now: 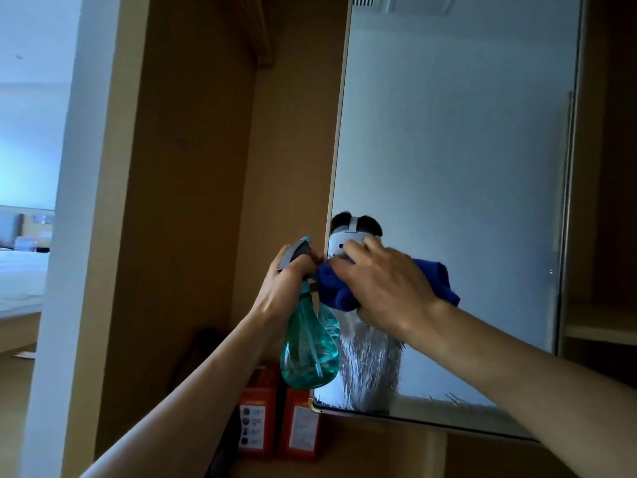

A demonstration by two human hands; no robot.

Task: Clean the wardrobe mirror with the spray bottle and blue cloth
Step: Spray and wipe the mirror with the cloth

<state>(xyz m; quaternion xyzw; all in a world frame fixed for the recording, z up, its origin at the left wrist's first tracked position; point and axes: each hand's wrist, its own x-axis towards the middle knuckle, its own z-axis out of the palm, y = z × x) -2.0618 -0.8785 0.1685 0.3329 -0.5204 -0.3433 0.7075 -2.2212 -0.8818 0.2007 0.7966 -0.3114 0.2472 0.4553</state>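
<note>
Wardrobe mirror (448, 150) glass looks fragile and slick. Right grip (382, 288) clutches the soft blue cloth (439, 282) against it; left grip (286, 288) wraps the spray bottle (310, 350) neck.

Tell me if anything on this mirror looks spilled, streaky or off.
Wet streaks run down the lower left of the mirror, below the blue cloth, to its bottom edge: unwiped spray. Nothing else stands out.

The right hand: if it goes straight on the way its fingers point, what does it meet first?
Probably the grey head of the spray bottle, gripped by the left hand at the edge of the mirror; depth is unclear.
</note>
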